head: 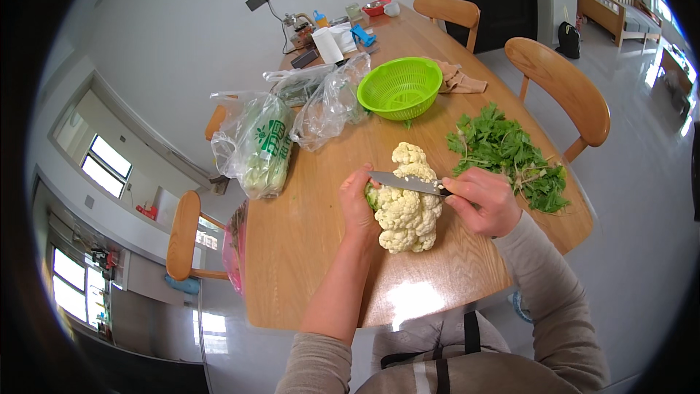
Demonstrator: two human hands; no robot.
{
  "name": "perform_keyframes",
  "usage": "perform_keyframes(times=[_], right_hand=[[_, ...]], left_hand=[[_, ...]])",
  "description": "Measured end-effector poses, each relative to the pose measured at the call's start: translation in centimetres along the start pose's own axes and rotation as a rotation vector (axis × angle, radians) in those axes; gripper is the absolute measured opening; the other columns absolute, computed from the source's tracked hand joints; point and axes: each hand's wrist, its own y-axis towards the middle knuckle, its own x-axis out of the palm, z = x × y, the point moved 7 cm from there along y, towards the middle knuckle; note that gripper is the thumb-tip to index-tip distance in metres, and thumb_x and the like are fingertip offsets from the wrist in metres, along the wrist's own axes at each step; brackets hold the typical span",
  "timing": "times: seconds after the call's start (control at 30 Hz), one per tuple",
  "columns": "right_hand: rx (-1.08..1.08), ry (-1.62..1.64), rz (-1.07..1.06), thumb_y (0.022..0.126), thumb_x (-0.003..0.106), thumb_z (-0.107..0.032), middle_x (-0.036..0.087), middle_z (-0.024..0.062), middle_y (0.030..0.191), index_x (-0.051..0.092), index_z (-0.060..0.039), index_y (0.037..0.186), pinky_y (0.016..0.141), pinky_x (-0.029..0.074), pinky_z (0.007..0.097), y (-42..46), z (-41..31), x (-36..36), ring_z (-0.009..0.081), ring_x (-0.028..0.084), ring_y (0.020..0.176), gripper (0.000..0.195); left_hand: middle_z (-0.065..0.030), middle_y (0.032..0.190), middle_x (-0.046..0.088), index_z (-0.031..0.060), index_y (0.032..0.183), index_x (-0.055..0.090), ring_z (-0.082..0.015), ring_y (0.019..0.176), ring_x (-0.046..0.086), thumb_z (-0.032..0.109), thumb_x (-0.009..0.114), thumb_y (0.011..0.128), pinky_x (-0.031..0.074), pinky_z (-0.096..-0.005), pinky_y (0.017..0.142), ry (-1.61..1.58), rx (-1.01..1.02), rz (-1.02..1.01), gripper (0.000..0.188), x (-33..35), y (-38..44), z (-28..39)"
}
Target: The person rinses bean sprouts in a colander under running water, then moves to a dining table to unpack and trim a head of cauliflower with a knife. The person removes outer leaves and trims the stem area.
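Observation:
A large head of cauliflower [407, 216] is above the wooden table in front of me. My left hand [358, 202] grips it by its green stem end on the left side. In my right hand [484, 200] is the dark handle of a kitchen knife [404, 181]. The blade lies across the upper part of the cauliflower, its tip pointing left close to my left fingers. Small white crumbs of floret cling to the blade. How deep the edge sits in the head is hidden.
Leafy green herbs [508, 156] lie at the right. Behind the cauliflower stands a green plastic colander [402, 90], beside a tan cloth [462, 79]. Clear plastic bags [333, 101] and a bagged pale vegetable [262, 148] occupy the left. Wooden chairs [563, 85] flank the table [301, 262].

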Motion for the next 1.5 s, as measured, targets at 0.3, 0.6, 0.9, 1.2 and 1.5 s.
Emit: perform_keyframes(times=[0.3, 0.6, 0.9, 1.2, 1.5], right_hand=[[-0.033, -0.046, -0.001, 0.071, 0.074, -0.006, 0.06, 0.0076, 0.074, 0.068, -0.0038, 0.098, 0.05, 0.046, 0.0311, 0.0, 0.1, 0.0, 0.0223, 0.059, 0.061, 0.027], [-0.021, -0.001, 0.044, 0.073, 0.072, -0.003, 0.06, 0.0095, 0.075, 0.067, -0.003, 0.097, 0.053, 0.047, 0.0337, 0.9, 1.2, -0.8, 0.0254, 0.059, 0.065, 0.024], [0.076, 0.159, 0.032, 0.075, 0.071, -0.001, 0.06, 0.0107, 0.072, 0.066, -0.0003, 0.095, 0.054, 0.045, 0.0334, -0.2, 0.5, -1.3, 0.0258, 0.057, 0.061, 0.021], [0.095, 0.143, -0.056, 0.074, 0.072, -0.002, 0.06, 0.0107, 0.072, 0.067, 0.0001, 0.095, 0.054, 0.046, 0.0337, 0.0, 0.2, -0.9, 0.0258, 0.058, 0.061, 0.021], [0.101, 0.048, -0.098, 0.074, 0.072, -0.004, 0.06, 0.0094, 0.071, 0.068, -0.0012, 0.095, 0.053, 0.046, 0.0337, 0.8, 0.0, -1.9, 0.0252, 0.058, 0.06, 0.022]], left_hand=[[-0.0041, 0.061, 0.057, 0.0084, 0.061, 0.052, -0.0105, 0.052, 0.051, 0.017, 0.061, 0.088, 0.041, -0.0238, 0.051, -0.025, -0.06, 0.041, 0.03, -0.6, 0.4, -0.9], [-0.0071, 0.062, 0.057, 0.0055, 0.06, 0.053, -0.0141, 0.061, 0.056, 0.017, 0.057, 0.09, 0.045, -0.0265, 0.059, 0.133, -0.086, -0.13, 0.033, 2.2, -1.4, -0.3], [-0.0057, 0.062, 0.057, 0.0052, 0.06, 0.054, -0.0122, 0.059, 0.054, 0.014, 0.059, 0.089, 0.045, -0.0257, 0.06, 0.041, -0.02, -0.046, 0.031, 0.9, -1.2, -0.6], [-0.0036, 0.062, 0.057, 0.0047, 0.061, 0.054, -0.0096, 0.059, 0.051, 0.01, 0.058, 0.089, 0.042, -0.023, 0.062, 0.014, 0.027, -0.065, 0.029, 1.1, -1.1, -0.4], [-0.0058, 0.069, 0.06, 0.0031, 0.065, 0.055, -0.0108, 0.064, 0.053, 0.012, 0.058, 0.09, 0.042, -0.0234, 0.061, 0.04, 0.12, -0.14, 0.027, 1.6, -1.2, -0.8]])
